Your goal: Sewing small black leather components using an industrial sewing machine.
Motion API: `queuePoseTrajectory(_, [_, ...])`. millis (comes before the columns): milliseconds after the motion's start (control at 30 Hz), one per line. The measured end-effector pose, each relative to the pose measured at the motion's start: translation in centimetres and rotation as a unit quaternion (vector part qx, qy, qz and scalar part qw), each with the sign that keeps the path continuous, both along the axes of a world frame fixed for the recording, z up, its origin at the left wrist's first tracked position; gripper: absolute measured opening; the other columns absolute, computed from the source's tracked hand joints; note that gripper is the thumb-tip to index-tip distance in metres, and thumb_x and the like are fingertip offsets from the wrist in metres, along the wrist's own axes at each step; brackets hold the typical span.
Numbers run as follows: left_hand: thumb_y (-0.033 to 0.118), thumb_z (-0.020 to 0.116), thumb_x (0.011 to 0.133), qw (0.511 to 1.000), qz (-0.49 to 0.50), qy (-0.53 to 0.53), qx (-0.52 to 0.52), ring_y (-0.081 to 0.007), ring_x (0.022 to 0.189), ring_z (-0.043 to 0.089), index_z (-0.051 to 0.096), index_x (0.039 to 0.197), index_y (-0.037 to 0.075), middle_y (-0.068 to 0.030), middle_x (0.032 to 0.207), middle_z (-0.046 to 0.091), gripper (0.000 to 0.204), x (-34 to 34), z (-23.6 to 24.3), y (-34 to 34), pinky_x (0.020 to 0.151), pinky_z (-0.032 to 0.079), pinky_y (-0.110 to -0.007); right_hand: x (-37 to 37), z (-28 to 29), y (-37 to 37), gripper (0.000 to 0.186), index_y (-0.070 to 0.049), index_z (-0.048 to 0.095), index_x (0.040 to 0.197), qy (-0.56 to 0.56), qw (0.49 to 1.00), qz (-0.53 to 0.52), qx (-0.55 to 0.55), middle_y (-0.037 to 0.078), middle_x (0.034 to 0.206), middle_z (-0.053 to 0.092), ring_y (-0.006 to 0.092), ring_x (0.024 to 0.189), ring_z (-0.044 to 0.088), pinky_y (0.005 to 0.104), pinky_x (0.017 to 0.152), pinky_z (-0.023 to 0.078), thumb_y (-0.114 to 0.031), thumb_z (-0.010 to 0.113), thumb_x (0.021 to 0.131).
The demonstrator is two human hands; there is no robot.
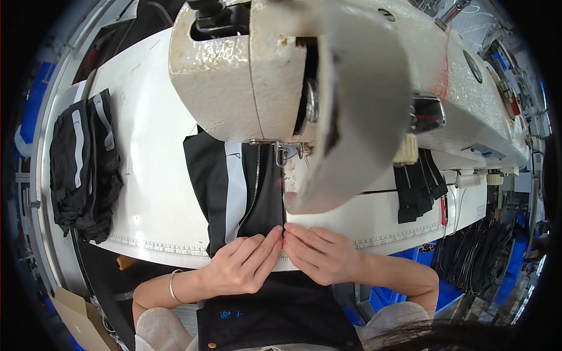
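Observation:
My left hand point(249, 260) and my right hand point(321, 253) meet at the front of the white sewing table. Both are closed, thumbs and fingertips pinching the right edge of a black zipper tape point(284, 202). This tape runs along a black fabric piece point(206, 190), which lies flat and reaches back under the presser foot point(282, 155). A second line of zipper teeth point(253, 199) curves down the fabric, beside a pale grey strip point(235, 193). What exactly sits between the fingertips is mostly hidden by them.
A cream sewing machine point(219, 88) stands over the fabric, with a blurred grey part hanging in front. Folded black pieces point(88, 169) lie at the left, black strips point(417, 190) at the right. Red-handled scissors or snips point(444, 210) rest near the front edge. A cardboard box point(82, 319) stands lower left.

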State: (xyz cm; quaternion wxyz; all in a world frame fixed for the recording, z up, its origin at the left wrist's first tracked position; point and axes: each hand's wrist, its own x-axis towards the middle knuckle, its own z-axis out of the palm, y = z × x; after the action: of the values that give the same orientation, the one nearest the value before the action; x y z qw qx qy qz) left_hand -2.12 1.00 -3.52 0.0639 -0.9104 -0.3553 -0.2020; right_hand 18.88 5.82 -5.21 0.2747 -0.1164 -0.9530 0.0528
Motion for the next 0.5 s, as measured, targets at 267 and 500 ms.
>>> queuePoseTrajectory(267, [0.006, 0.058, 0.062, 1.000, -0.006, -0.012, -0.027, -0.0183, 0.075, 0.057, 0.065, 0.093, -0.008, -0.0181, 0.102, 0.064, 0.035, 0.2, 0.2, 0.5, 0.061, 0.046, -0.023, 0.4, 0.3, 0.0, 0.026, 0.006, 0.063, 0.089, -0.041, 0.999, -0.007, 0.035, 0.016, 0.099, 0.060, 0.0313, 0.106, 0.056, 0.0348, 0.087, 0.048, -0.013, 0.058, 0.072])
queuePoseTrajectory(500, [0.005, 0.060, 0.061, 0.998, -0.023, -0.023, -0.047, -0.0198, 0.073, 0.056, 0.063, 0.092, -0.009, -0.0200, 0.103, 0.062, 0.034, -0.8, 0.5, 3.7, 0.059, 0.047, -0.025, -0.5, 1.1, 2.7, 0.031, 0.002, 0.063, 0.091, -0.036, 0.998, -0.037, -0.046, 0.014, 0.109, 0.059, 0.0309, 0.108, 0.056, 0.0396, 0.091, 0.046, -0.013, 0.057, 0.065])
